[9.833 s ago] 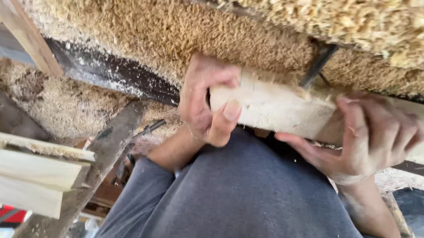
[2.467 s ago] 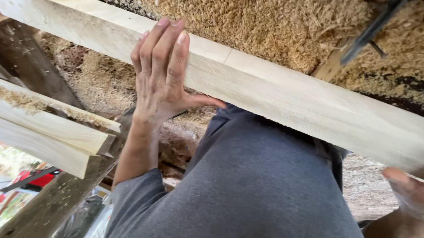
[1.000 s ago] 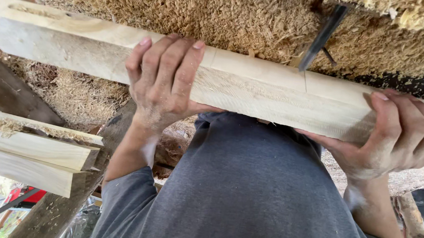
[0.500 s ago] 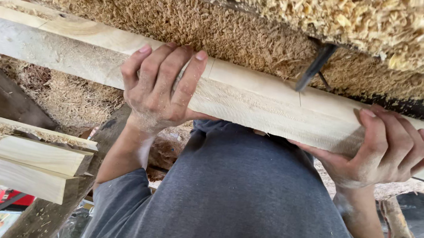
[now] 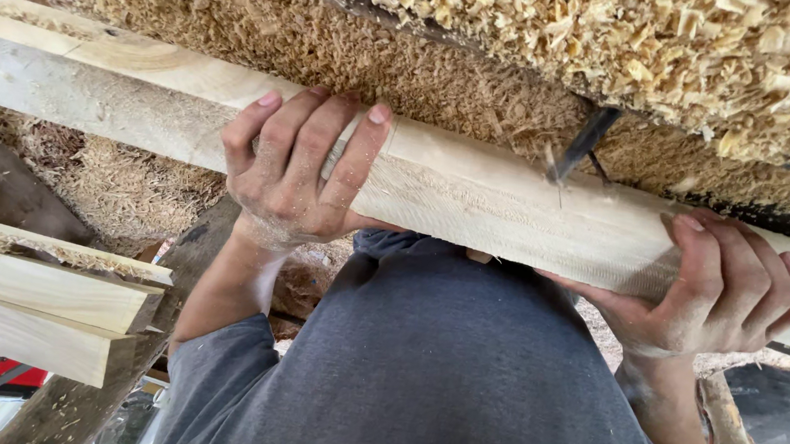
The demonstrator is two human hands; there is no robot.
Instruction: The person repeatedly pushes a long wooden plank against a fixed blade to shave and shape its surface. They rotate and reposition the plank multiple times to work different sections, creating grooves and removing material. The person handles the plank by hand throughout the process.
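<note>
Right, both hands, left hand (image 5: 292, 173) and right hand (image 5: 719, 291), grip the long plank (image 5: 471, 195), running left-right, sawdust bench (image 5: 480, 70) probably touching behind.

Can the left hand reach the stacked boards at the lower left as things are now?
Probably yes, but not at once: the left hand grips the long plank and must release it first. The stacked boards lie below it, with nothing visible between.

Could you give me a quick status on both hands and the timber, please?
Left hand and right hand both gripping the pale timber beam. Sawdust pile beyond it. Dark metal bar just behind the beam.
</note>
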